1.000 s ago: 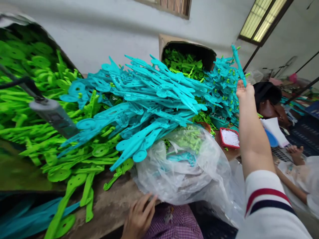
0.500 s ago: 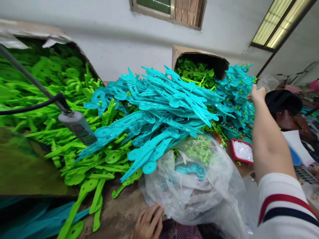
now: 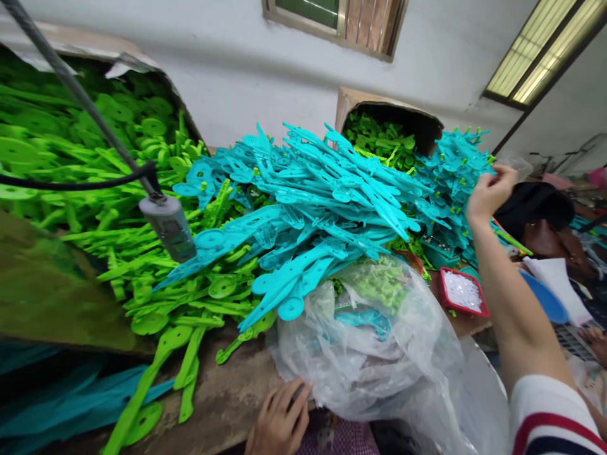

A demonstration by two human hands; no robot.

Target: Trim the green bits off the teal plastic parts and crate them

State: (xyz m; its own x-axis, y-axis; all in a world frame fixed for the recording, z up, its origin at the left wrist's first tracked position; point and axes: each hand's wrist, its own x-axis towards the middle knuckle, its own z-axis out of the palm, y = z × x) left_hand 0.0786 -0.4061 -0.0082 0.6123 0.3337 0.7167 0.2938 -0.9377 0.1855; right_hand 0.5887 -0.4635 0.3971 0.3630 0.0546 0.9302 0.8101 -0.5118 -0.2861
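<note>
My right hand (image 3: 490, 193) is raised at the far right end of the heap, beside a stack of turquoise plastic parts (image 3: 453, 183) dotted with small green pieces. Its fingers are curled in; whatever they may hold is hidden. At the bottom, my left hand (image 3: 279, 420) rests on the table edge with fingers stretched forward, by a crumpled clear plastic bag (image 3: 341, 373). Small light green pieces (image 3: 386, 287) show through the bag. In the middle lies a big pile of long flat turquoise parts (image 3: 332, 183) with round ends.
Bright green parts (image 3: 156, 265) spill from a large carton on the left, under a hanging grey cylindrical device (image 3: 168, 227). A second carton (image 3: 348, 104) stands by the wall. A red tray (image 3: 462, 291) holds white pieces. Another person's hand (image 3: 595, 341) shows at right.
My right hand has drawn slightly back from the turquoise stack, bending at the wrist, fingers curling in. My left hand stays at the table edge. The view has shifted slightly.
</note>
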